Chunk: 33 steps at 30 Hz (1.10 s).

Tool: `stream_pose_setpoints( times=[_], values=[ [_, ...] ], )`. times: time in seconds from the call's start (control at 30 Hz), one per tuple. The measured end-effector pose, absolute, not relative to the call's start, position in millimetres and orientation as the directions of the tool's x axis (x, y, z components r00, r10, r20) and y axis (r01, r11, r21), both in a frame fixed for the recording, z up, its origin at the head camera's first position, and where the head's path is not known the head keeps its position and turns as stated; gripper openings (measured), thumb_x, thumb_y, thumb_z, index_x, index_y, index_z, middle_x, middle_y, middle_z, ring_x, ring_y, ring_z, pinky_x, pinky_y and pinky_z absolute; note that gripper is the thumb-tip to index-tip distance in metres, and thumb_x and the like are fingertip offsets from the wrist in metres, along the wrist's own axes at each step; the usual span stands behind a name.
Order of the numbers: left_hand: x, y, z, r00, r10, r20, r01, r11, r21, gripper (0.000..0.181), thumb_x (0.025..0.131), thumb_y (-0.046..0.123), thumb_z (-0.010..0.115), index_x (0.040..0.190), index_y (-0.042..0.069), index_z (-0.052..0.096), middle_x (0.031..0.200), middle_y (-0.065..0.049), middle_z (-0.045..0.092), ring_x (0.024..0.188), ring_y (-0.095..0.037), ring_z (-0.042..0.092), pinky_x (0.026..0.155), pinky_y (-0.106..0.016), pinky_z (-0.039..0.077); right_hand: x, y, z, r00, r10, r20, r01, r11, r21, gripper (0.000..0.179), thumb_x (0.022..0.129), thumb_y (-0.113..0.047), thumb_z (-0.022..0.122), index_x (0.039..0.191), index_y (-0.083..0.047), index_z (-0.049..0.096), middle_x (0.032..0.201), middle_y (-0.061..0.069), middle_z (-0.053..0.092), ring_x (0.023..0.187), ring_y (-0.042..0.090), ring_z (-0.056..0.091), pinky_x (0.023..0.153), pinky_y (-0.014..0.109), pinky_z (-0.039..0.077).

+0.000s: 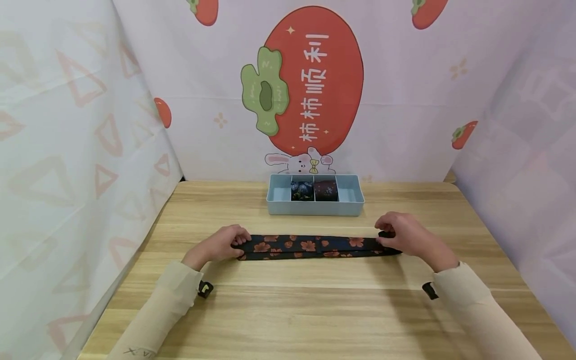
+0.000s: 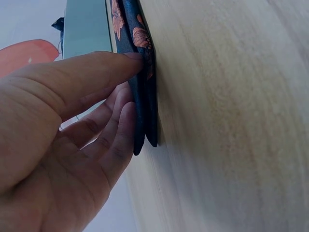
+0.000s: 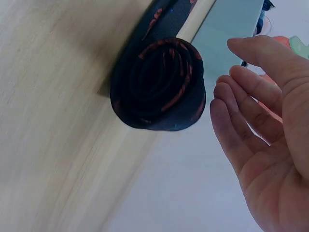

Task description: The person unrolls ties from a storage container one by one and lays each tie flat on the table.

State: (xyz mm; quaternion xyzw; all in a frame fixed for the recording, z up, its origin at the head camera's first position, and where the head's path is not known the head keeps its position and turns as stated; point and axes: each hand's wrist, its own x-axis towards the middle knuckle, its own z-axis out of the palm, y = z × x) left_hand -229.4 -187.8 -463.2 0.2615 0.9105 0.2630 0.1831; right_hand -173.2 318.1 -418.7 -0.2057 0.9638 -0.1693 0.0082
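A dark necktie (image 1: 308, 246) with orange flowers lies folded lengthwise across the table. Its right end is wound into a roll (image 3: 157, 84), seen end-on in the right wrist view. At the tie's left end, my left hand (image 1: 221, 243) pinches the cloth; the left wrist view shows the thumb on one side and fingers on the other (image 2: 72, 121). Beside the roll is my right hand (image 1: 407, 236), its fingers loosely bent. In the right wrist view a gap separates that hand (image 3: 270, 121) from the roll.
Behind the tie stands a light blue divided box (image 1: 315, 208). Its two middle compartments hold a rolled dark blue patterned tie (image 1: 302, 191) and a rolled maroon tie (image 1: 326, 191). A printed cloth (image 1: 202, 75) hangs at the back of the wooden table (image 1: 288, 310).
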Motion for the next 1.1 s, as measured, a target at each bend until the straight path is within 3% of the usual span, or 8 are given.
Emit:
stream_pose_setpoints(
  times=[0.33,0.67,1.1],
  values=[
    [-230.2,-194.9,-465.5,-0.811,0.546,-0.210,0.348,0.739,0.576,0.031,0.093,-0.001,0.076,0.123,0.001,0.069,0.113,-0.010,0.068,0.102,-0.019,0.063,0.095,-0.043,0.056,-176.9,313.1,-429.1,-0.917,-0.397,0.038,-0.384,0.856,-0.345,0.023,0.087,-0.013,0.087,0.103,-0.001,0.076,0.095,0.010,0.072,0.084,0.023,0.070,0.076,0.044,0.062],
    [-229.7,-197.5,-465.6,-0.813,0.544,-0.209,0.350,0.743,0.571,0.031,0.093,-0.002,0.076,0.123,0.000,0.069,0.113,-0.010,0.068,0.102,-0.020,0.063,0.095,-0.043,0.056,-172.8,323.6,-437.2,-0.925,-0.369,0.090,-0.378,0.873,-0.308,0.025,0.083,-0.015,0.090,0.097,-0.003,0.074,0.088,0.005,0.069,0.079,0.019,0.064,0.072,0.040,0.057],
    [-226.6,-197.8,-464.1,-0.814,0.542,-0.208,0.347,0.741,0.574,0.031,0.093,-0.002,0.076,0.123,0.000,0.069,0.113,-0.011,0.068,0.102,-0.020,0.063,0.095,-0.043,0.056,-168.0,345.4,-434.5,-0.941,-0.326,0.095,-0.339,0.888,-0.310,0.023,0.081,-0.011,0.089,0.096,-0.001,0.074,0.090,0.007,0.070,0.081,0.020,0.067,0.072,0.040,0.057]
  ],
)
